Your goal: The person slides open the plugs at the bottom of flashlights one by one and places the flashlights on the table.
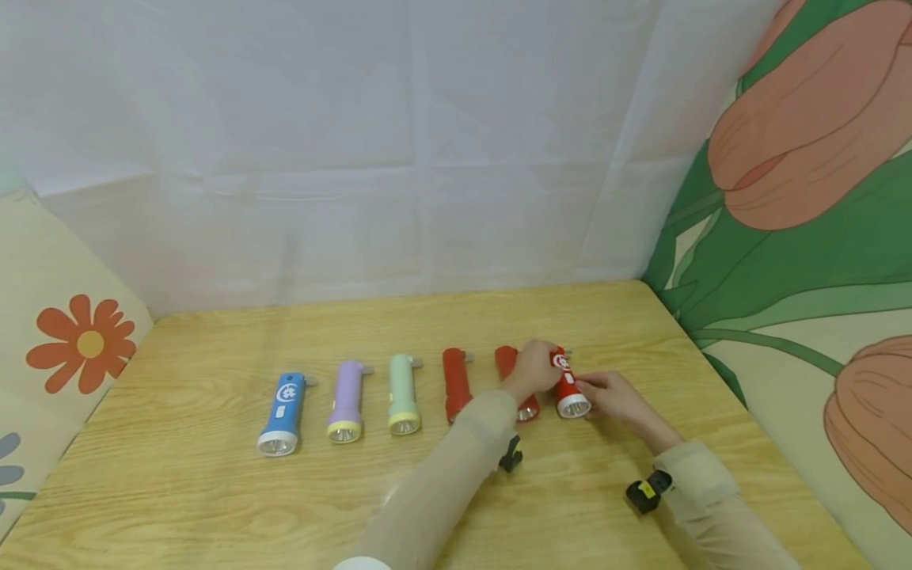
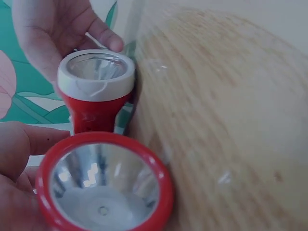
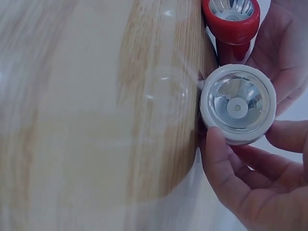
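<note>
A red flashlight with a white head (image 1: pixel 573 406) lies at the right end of a row of flashlights. My right hand (image 1: pixel 611 393) holds its white rim (image 3: pixel 209 115) between thumb and fingers in the right wrist view. My left hand (image 1: pixel 533 367) reaches over the neighbouring all-red flashlight (image 1: pixel 528 412) and grips the white-headed one near its tail. That all-red flashlight's lens (image 2: pixel 103 187) faces the camera in the left wrist view, and the left hand hides its middle from above. Both flashlights lie on the wooden table (image 1: pixel 570 491).
Left along the row lie another red flashlight (image 1: pixel 456 380), a mint green one (image 1: pixel 402 388), a purple one (image 1: pixel 348 396) and a blue one with a white head (image 1: pixel 288 408). A white cloth (image 1: pixel 356 158) hangs behind the table; a flower-printed panel (image 1: pixel 819 317) stands at the right.
</note>
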The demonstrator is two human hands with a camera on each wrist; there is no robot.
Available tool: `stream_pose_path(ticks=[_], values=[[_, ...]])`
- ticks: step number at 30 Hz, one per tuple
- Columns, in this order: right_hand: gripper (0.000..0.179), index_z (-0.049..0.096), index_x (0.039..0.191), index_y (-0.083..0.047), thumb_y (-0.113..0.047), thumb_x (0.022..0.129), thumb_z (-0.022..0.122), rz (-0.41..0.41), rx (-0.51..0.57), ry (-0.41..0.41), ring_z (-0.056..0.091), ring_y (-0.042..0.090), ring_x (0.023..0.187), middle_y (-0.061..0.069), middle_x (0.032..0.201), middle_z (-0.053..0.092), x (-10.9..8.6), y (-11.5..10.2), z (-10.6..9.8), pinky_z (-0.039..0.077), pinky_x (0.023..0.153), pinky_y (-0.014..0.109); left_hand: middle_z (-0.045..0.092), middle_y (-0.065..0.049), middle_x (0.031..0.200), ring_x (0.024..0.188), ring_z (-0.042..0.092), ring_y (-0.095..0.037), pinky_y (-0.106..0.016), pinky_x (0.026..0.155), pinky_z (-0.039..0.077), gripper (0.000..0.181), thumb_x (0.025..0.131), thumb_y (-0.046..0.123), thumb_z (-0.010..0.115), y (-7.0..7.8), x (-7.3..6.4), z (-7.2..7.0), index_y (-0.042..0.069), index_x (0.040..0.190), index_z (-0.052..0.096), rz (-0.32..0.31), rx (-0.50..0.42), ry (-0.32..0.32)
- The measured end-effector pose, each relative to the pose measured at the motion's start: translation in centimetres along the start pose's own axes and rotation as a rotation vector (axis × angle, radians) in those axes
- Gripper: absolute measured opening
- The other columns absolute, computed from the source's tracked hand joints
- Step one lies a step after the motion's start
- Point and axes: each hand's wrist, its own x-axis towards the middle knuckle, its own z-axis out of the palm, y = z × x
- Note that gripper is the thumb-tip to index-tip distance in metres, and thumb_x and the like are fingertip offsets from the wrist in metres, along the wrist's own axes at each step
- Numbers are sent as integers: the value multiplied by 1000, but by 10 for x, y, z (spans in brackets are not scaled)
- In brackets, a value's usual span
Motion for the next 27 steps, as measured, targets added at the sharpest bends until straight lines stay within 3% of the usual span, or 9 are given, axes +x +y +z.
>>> stream_pose_path(ticks=[5,14,22,27], values=[[38,42,120,21,-7,95,41,-4,8,1,59,19,79,32,107,56,2,1,0,53,63,32,64,-3,86,77,54,-13,-17,69,44,22,76,7,67,-3,1,-6,3,97,68,56,-22,6],[39,40,121,22,-8,96,40,-3,6,4,60,23,83,35,110,53,5,1,0,53,67,36,60,-10,115,110,52,-20,-26,94,39,34,85,13,60,0,-7,-22,2,117,59,21,-80,11],[43,42,122,19,-15,96,43,15,-27,34,60,27,87,34,114,52,5,-3,-6,53,69,37,60,-9,115,93,60,-18,-20,74,47,34,85,9,60,-6,-16,-35,2,118,58,21,-231,42],[50,46,119,18,-25,93,49,-40,-94,82,60,27,85,34,112,52,2,-2,-11,53,67,35,59,-14,115,94,60,-20,-21,73,49,34,86,10,60,-12,-25,-41,2,118,57,23,-316,40]])
